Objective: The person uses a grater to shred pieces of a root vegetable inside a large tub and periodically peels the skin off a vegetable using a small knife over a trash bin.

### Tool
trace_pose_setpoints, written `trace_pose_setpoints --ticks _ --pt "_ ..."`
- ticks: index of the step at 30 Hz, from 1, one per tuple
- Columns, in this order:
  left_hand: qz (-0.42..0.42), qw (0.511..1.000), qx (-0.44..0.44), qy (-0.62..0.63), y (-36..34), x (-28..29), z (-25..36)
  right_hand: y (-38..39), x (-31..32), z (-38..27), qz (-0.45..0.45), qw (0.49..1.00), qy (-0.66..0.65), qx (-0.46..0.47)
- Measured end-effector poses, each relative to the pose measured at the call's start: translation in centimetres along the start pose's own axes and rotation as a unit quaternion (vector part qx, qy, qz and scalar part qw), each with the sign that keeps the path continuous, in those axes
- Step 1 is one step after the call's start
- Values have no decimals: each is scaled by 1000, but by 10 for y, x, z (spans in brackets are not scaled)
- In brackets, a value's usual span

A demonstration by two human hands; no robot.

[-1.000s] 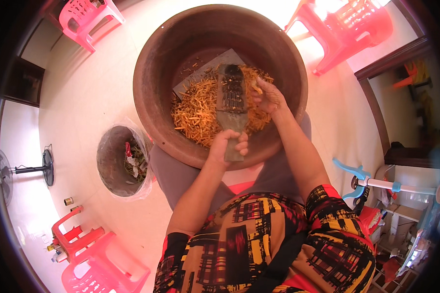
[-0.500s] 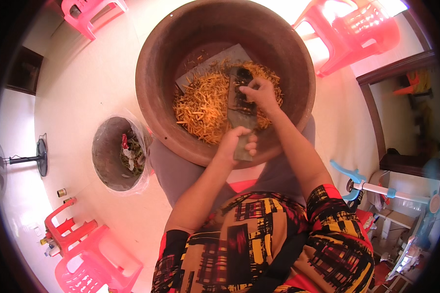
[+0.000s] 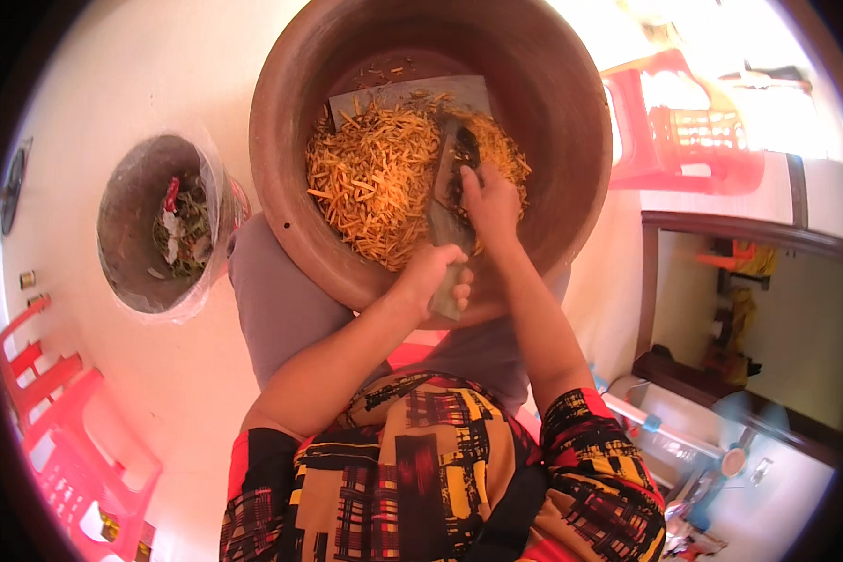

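A large brown basin [image 3: 270, 178] rests at my lap, with a heap of orange-yellow strips [image 3: 370, 178] inside. My left hand [image 3: 431, 279] is wrapped round the near end of a narrow flat grater [image 3: 443, 220], which slants away from me into the strips. Over the grater's dark, bit-strewn upper part, my right hand [image 3: 493, 206] is closed with its thumb raised. Whatever those fingers hold is hidden, and a dark patch lies just beyond them. Behind the heap, a grey flat board [image 3: 468, 89] lies partly covered by strips.
A plastic-lined bin [image 3: 126, 225] with green scraps and something red stands on the floor to the left. Pink plastic chairs are at the lower left [image 3: 89, 450] and upper right [image 3: 632, 131]. A dark-framed glass panel [image 3: 646, 281] and a pale blue fan [image 3: 735, 450] are on the right.
The whole view has swung, so the bin and left chair sit further left and more of the glass panel shows. My right hand has slid slightly toward me along the grater; my left keeps its grip.
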State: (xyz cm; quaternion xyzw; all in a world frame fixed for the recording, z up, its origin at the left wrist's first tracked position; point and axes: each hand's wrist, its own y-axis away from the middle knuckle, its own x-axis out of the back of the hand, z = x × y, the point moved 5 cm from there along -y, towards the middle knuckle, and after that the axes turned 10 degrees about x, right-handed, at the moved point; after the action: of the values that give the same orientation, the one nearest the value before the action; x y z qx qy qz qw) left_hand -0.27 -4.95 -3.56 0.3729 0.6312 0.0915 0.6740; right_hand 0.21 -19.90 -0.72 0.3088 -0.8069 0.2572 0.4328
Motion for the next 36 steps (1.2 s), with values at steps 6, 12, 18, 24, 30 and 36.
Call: trace_pose_setpoints --ticks 6,12,18,24,30,36 --pt "1 1000 2 21 -7 7 -8 -43 -23 27 -19 984 178 7" --pt "13 999 8 38 0 -2 -5 -74 -37 74 -53 983 160 -79" --pt "-7 997 31 67 -3 2 -7 6 -7 -17 -49 977 169 117" --pt "4 998 21 56 -6 -3 -10 -49 -25 44 6 968 235 90" --pt "6 997 29 73 -2 -1 -6 -67 -40 64 -45 983 177 26" --pt "-1 996 24 87 -2 -1 -7 1 -7 -1 -59 986 147 60"
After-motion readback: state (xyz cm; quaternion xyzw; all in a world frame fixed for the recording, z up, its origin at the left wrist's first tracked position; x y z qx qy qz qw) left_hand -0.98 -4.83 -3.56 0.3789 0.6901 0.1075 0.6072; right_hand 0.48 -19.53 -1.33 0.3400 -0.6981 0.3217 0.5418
